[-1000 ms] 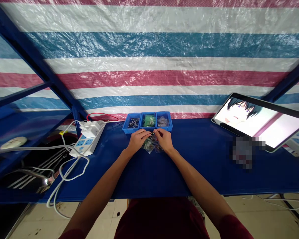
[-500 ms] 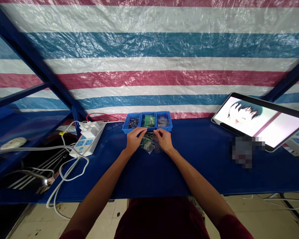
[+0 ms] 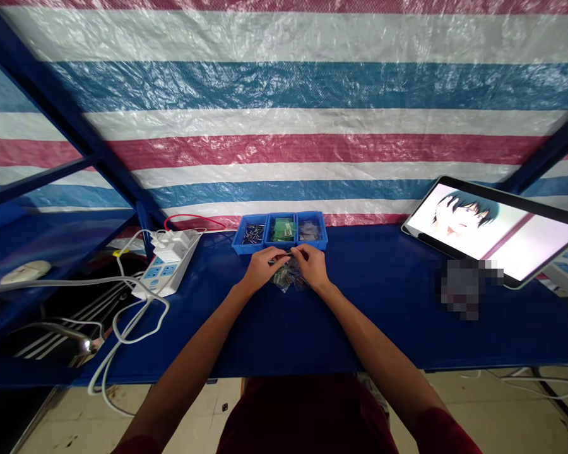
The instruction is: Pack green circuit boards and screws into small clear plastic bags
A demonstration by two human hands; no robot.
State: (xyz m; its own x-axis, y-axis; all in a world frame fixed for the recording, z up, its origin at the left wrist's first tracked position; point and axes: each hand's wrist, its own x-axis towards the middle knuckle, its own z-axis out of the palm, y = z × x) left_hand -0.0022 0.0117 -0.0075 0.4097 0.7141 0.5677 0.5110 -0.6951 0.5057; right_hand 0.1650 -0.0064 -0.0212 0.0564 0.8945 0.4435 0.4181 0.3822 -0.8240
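Observation:
My left hand (image 3: 264, 268) and my right hand (image 3: 313, 267) meet almost fingertip to fingertip just in front of three blue bins. Both are closed in a pinch, thumb against fingers. Whatever lies between the fingertips is too small and too covered to name. Under and between the hands is a pile of small clear plastic bags (image 3: 282, 279) with small parts in them. Of the bins, the left bin (image 3: 239, 246) contains small metal pins or screws, the middle bin (image 3: 280, 244) green packets, and the right bin (image 3: 322, 242) clear plastic bags.
A white power strip (image 3: 174, 277) with plugs and looped white cables (image 3: 118, 325) occupies the left of the blue table (image 3: 288, 340). On the right leans a lit tablet (image 3: 495, 227), with a blurred-out object before it. Striped plastic sheeting (image 3: 312, 120) hangs behind the table.
My left hand has shifted right and slightly down, closing the gap to my right hand and covering more of the pile. The right hand has barely moved.

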